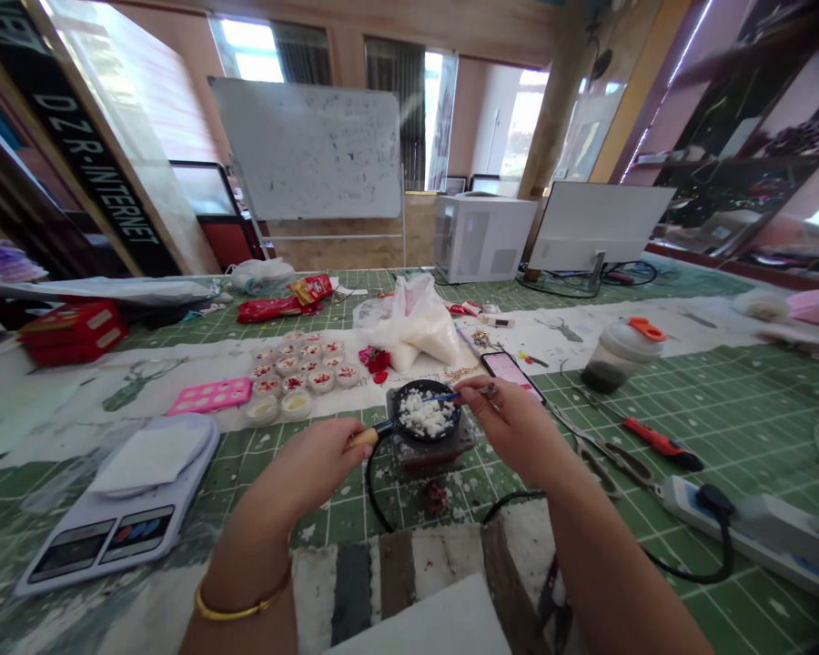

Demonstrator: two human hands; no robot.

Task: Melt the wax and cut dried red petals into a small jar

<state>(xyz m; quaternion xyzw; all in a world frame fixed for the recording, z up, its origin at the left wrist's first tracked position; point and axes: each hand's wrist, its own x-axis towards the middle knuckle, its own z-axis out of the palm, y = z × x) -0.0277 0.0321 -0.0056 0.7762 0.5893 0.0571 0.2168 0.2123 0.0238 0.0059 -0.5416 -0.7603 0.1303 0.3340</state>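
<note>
My left hand (pixel 328 450) is closed around the wooden handle (pixel 364 438) of a small black frying pan (pixel 397 428). White lumpy flakes (pixel 424 414) fill much of the pan, which sits on a small dark hot plate (pixel 429 459). In my right hand (pixel 495 414) is a thin blue stick (pixel 442 397), pinched between the fingers, its far end among the flakes. What the tip looks like is hidden. Behind the pan stands a clear plastic bag (pixel 427 327) of white material, with a dark red flower (pixel 375 357) at its left.
Several small filled cups (pixel 297 405) and a pink mould (pixel 211 395) stand left, near a kitchen scale (pixel 126 518). On the right are a phone (pixel 511 371), a shaker bottle (pixel 611 355), scissors (pixel 607 450), a red-handled tool (pixel 662 443) and a power strip (pixel 757 528). A black cable (pixel 375 496) runs by the hot plate.
</note>
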